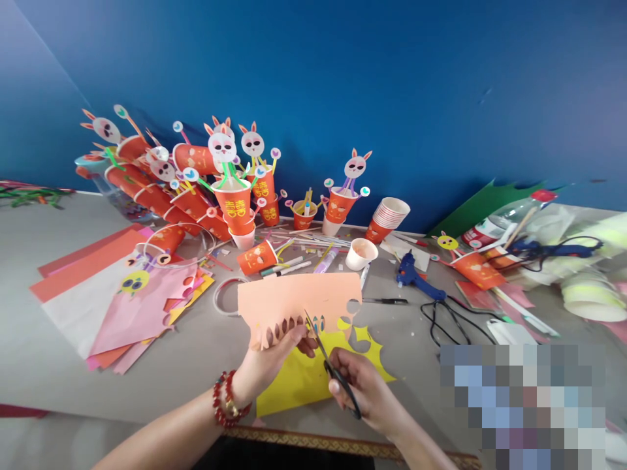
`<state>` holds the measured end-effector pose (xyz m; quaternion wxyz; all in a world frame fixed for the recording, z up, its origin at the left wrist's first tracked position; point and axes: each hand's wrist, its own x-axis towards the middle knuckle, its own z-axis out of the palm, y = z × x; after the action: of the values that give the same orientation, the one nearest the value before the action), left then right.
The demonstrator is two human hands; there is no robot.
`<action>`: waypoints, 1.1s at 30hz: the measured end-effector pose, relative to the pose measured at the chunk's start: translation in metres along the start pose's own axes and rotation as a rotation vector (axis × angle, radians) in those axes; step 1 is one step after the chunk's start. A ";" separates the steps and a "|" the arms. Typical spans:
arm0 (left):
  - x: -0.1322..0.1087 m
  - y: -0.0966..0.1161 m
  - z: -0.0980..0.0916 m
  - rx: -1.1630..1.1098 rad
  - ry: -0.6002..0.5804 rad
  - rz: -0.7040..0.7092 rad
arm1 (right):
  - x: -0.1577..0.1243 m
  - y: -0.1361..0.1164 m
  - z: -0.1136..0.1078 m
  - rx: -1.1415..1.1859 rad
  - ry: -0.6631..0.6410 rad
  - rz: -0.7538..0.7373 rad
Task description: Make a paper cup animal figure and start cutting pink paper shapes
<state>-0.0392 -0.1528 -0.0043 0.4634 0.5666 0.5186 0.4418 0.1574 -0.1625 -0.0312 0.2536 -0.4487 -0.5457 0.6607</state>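
Observation:
A sheet of peach paper (298, 294) is raised over the table, its lower edge showing a row of small leaf-shaped cut-outs and its right edge rounded bites. My left hand (274, 352) pinches this sheet along the lower edge, thumb on top. In my right hand (360, 385) is a pair of scissors (349, 390) with black handles, my fingers through the loops. The blades point up and left at the paper's lower edge, beside the cut-outs. Beneath both hands lies a yellow paper sheet (294, 385) with rounded pieces cut away.
Orange paper cups (234, 202) with rabbit faces on straws crowd the back left. Coloured paper sheets (108, 313) lie at left. A blue glue gun (416, 277) with a black cord, a white cup (361, 253) and a plastic bottle (509, 219) are on the right side.

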 end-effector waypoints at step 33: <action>0.001 -0.005 -0.002 -0.154 -0.112 -0.082 | 0.000 0.013 0.002 0.071 -0.010 -0.019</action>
<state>-0.0426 -0.1517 -0.0092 0.5515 0.5316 0.4792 0.4285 0.1574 -0.1671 -0.0438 0.2729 -0.4310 -0.5272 0.6796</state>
